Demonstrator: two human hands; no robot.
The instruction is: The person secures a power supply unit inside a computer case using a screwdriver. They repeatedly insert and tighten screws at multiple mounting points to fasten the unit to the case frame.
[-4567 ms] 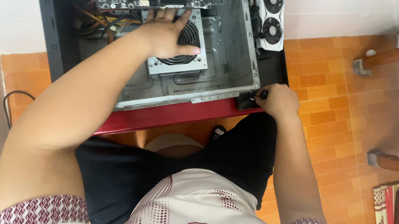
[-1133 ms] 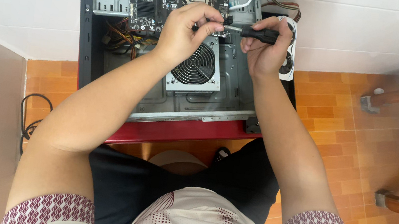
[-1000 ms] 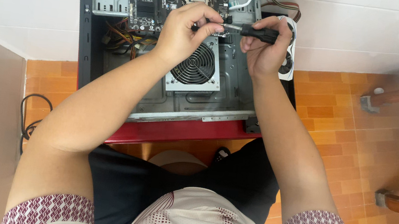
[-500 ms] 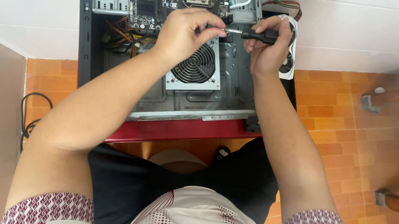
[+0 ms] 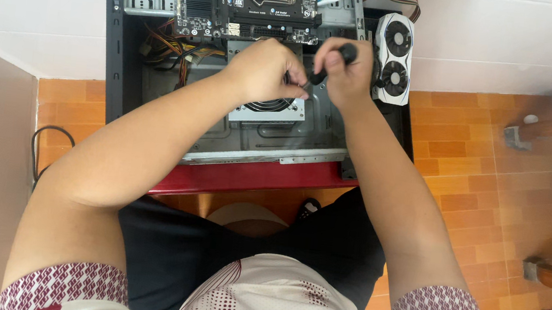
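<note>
Open computer case (image 5: 123, 96) lying flat on a red stand (image 5: 245, 179), spread wide beneath both sets of fingers. Circuit board (image 5: 237, 5) just beyond the fingertips, toward the case's far end; white two-fan card (image 5: 394, 58) just outside the right knuckles, beside the case wall. Grey fan unit (image 5: 274, 110) directly under the left palm, partly hidden by it. Bundle of orange and yellow wires (image 5: 170, 46) off past the left wrist.

Left hand (image 5: 265, 70) curled shut, fingertips pinched at the tip end of a black-handled screwdriver (image 5: 331, 64); whatever small piece sits between those fingertips too tiny to make out. Right hand (image 5: 344, 73) wrapped closed around the screwdriver handle, handle end poking above the knuckles, shaft slanting down toward the left fingertips.

Best done, by the look of it, with the tip steadied between the left fingertips, the shaft kept in line with them, light pressure from the right, and the wires kept clear.
</note>
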